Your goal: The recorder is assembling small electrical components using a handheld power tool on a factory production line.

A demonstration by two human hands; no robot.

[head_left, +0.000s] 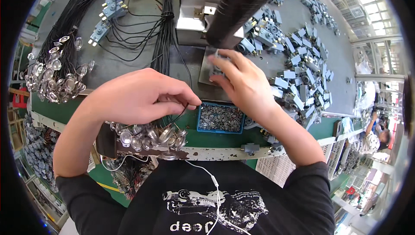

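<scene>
- A black T-shirt (207, 200) with a pale print is filling the bottom of the view, nearest the camera, and a thin white cord (206, 172) is running down over it from the chipped table edge (216, 152).
- At the far left, a spread of clear round lamp caps on black leads (54, 75) is lying on the grey mat, with the leads fanning up toward red-tipped ends at the top.
- The left hand (138, 96) is hovering over the near edge of the table, its fingers curled in and pinching a thin black wire (179, 114) between thumb and fingertips – the wire is dropping toward a second cluster of clear lamp caps (147, 135) lying just under the hand.
- Just right of that hand, a small blue tray of tiny metal parts (220, 118) is sitting on the green surface between the two wrists.
- A bundle of black wires (164, 31) is running up the middle, tied near the top, with a few grey switch bodies (110, 10) to its left.
- The right hand (244, 81) is reaching forward, its fingers closing on a small grey switch part (217, 68) held over a grey plate (206, 72) at the foot of a pale press fixture (196, 10), under a dark ribbed cylinder (246, 5).
- To the right, a large heap of grey switch housings (298, 62) is covering the mat – well apart from the left hand, close beside the right one.
</scene>
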